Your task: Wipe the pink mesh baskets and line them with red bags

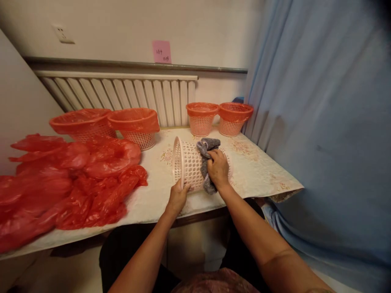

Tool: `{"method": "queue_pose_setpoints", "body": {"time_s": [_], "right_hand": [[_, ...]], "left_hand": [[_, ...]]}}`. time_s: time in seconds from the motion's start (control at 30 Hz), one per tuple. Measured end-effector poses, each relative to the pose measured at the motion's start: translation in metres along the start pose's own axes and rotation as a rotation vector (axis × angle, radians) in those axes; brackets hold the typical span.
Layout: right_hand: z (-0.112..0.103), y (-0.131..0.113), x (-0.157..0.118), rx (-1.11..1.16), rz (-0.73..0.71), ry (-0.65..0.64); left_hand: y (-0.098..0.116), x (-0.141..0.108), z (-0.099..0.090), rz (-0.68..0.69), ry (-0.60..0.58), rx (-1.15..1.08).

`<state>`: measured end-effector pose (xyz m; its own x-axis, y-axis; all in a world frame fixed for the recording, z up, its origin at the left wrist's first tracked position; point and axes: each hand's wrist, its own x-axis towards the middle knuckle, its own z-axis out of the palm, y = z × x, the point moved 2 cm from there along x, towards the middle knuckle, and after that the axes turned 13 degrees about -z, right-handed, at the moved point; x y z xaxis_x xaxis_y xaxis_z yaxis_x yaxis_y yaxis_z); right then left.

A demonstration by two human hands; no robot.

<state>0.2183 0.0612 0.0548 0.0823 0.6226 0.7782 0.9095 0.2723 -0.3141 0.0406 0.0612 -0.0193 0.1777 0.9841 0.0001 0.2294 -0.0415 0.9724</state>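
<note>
A pale pink plastic basket (191, 162) with a lattice wall lies on its side on the table, its open rim facing left. My left hand (177, 198) grips the rim at its near lower edge. In my right hand (218, 167) is a bunched grey cloth (210, 144), pressed against the basket's outer wall toward the base. The right fingers are closed on the cloth; their tips are partly hidden in its folds. The basket's base is mostly covered by my right hand and the cloth.
A patterned cloth covers the table (262, 162). Crumpled red plastic bags (76, 183) fill its left side. Red-lined baskets stand at the back left (137, 128) and back right (201, 118). A blue curtain (320, 122) hangs on the right; a radiator (128, 93) is behind.
</note>
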Motion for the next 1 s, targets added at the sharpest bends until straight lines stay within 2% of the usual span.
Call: {"method": "queue_pose_setpoints", "body": {"time_s": [0.1,0.17,0.23,0.3,0.4,0.53,0.67,0.8,0.9,1.0], "right_hand": [[-0.004,-0.055,-0.008,0.107,-0.117,-0.053],[-0.008,-0.081,-0.013,0.146,-0.186,-0.069],[-0.011,-0.093,-0.015,0.149,-0.219,-0.065],[-0.011,-0.09,-0.014,0.119,-0.235,-0.071],[-0.009,-0.068,-0.008,0.036,-0.263,-0.109],[-0.006,-0.022,-0.001,-0.097,-0.258,-0.136],[-0.01,0.034,0.0,-0.221,-0.175,-0.143],[-0.016,0.082,0.002,-0.276,-0.056,-0.104],[-0.018,0.101,0.002,-0.292,0.024,-0.064],[-0.018,0.102,-0.001,-0.289,0.092,-0.006]], "left_hand": [[0.012,-0.01,-0.003,0.08,0.035,0.08],[0.018,-0.018,-0.005,0.127,0.051,0.065],[0.023,-0.025,-0.007,0.147,0.068,0.031],[0.026,-0.03,-0.009,0.122,0.114,0.044],[0.032,-0.032,-0.009,0.053,0.164,0.097],[0.04,-0.028,-0.007,-0.035,0.156,0.026],[0.043,-0.023,-0.005,-0.109,0.119,-0.072],[0.039,-0.017,0.0,-0.103,0.093,-0.102],[0.034,-0.013,0.002,-0.103,0.08,-0.144],[0.031,-0.01,0.002,-0.125,0.078,-0.17]]}}
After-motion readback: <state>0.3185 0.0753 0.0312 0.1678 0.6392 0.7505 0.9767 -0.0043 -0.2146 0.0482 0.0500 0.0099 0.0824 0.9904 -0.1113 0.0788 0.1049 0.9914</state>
